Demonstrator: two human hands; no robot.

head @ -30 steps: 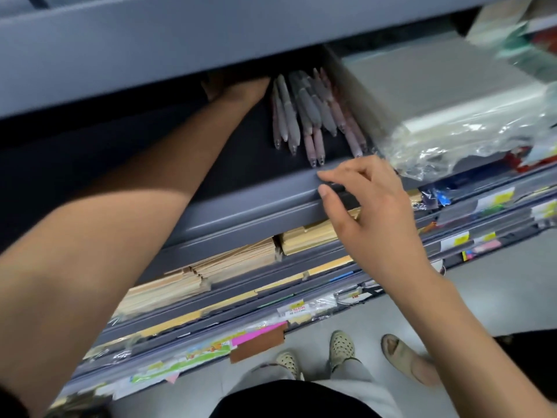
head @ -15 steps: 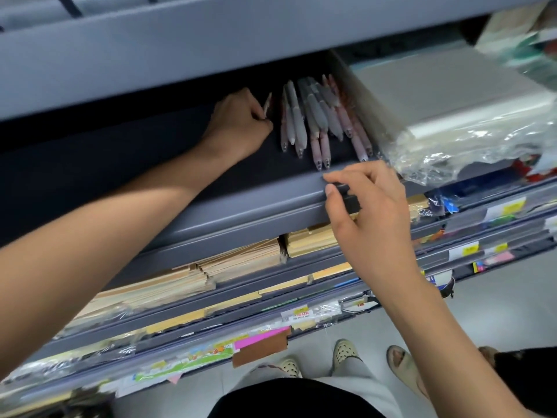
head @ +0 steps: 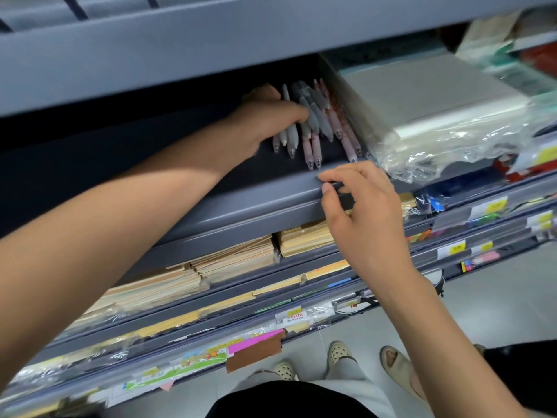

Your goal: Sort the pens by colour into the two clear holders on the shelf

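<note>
A bunch of grey pens (head: 316, 120) and pink pens (head: 339, 129) lies on the dark shelf (head: 211, 164), tips toward me. My left hand (head: 268, 116) reaches in from the left and lies over the leftmost grey pens (head: 288, 139), its fingers curled round them and its thumb across the pile. My right hand (head: 361, 215) is at the shelf's front lip (head: 265, 200), where the forefinger and thumb pinch the edge just below the pink pen tips. The clear holders' walls are hard to make out; a clear edge shows right of the pens.
A plastic-wrapped stack of paper (head: 428, 107) fills the shelf right of the pens. The grey shelf above (head: 211, 46) overhangs closely. Below are brown envelopes (head: 229, 260), price-tag rails and stickers (head: 250, 342). Feet in sandals (head: 339, 354) stand on the tiled floor.
My left hand came out from the back of the shelf with a pen and moved right onto the grey pens. My right hand stayed at the shelf lip.
</note>
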